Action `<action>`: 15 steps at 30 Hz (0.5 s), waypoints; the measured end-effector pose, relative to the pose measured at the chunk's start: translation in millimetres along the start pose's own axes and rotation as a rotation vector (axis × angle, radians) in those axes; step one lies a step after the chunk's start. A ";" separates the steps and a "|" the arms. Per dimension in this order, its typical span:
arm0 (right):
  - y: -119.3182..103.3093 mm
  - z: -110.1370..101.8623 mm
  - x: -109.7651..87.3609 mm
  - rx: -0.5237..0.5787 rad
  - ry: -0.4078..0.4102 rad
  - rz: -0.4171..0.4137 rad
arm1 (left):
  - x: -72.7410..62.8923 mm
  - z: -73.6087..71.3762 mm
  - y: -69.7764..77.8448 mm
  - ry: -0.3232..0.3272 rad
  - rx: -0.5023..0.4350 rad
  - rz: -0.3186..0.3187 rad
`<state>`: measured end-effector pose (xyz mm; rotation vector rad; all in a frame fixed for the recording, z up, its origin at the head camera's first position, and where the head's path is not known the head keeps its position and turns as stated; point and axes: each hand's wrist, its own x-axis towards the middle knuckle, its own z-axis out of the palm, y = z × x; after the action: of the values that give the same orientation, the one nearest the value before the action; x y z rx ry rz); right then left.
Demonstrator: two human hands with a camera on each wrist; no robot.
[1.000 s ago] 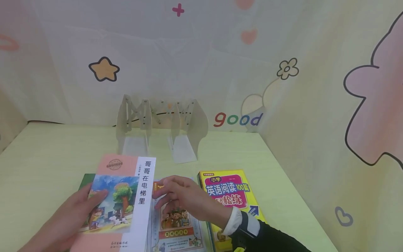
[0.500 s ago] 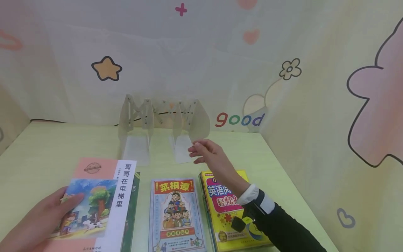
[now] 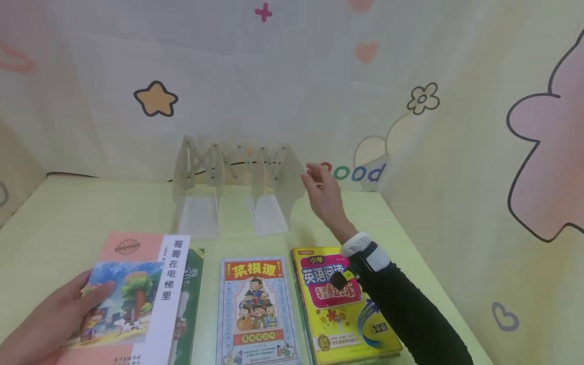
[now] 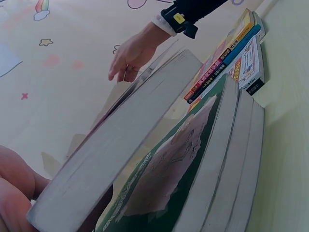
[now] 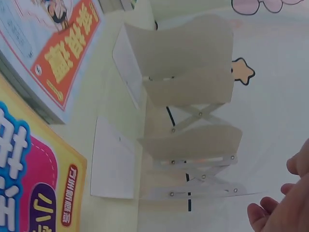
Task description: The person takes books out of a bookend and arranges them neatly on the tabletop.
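Observation:
My left hand grips a pink-and-white picture-covered book by its left side, thumb on the cover. In the left wrist view its thick page block tilts above a stack topped by a green book. My right hand is raised with fingers loosely bent and holds nothing. Its fingertips are right at the outer right panel of a pale folding bookend at the back of the table. In the right wrist view the thumb and fingers are apart, beside the panel's edge.
A light-blue book with cartoon figures lies at the front middle. Right of it, a yellow English reading book tops another stack, under my right forearm. A patterned curtain hangs behind the table.
My right hand has left the pink book and moved up and right to the bookend's right panel. My left hand has carried the book left, uncovering the light-blue book and the green book's edge.

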<state>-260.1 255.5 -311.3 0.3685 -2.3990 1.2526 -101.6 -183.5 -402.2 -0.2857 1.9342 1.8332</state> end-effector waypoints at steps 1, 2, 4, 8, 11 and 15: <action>1.8 1.4 3.5 -0.007 -0.003 0.002 | 0.5 -0.7 -0.6 0.007 0.003 -0.007; 3.4 2.8 6.7 -0.013 -0.006 0.003 | 0.8 -1.3 -1.1 0.014 0.004 -0.012; 6.2 5.8 12.3 -0.030 -0.011 0.008 | 1.3 -2.8 -2.1 0.026 0.007 -0.025; 11.0 10.9 20.1 -0.068 -0.015 0.021 | 1.4 -5.3 -3.2 0.026 -0.019 -0.037; 14.8 13.7 23.3 -0.087 -0.018 0.037 | 2.0 -7.8 -5.3 0.009 -0.044 -0.030; 19.4 15.4 25.0 -0.090 -0.018 0.037 | 3.8 -9.7 -8.0 0.010 -0.048 -0.033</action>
<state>-293.6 252.5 -321.5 0.3114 -2.4785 1.1563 -103.1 -193.1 -411.0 -0.3414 1.8830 1.8626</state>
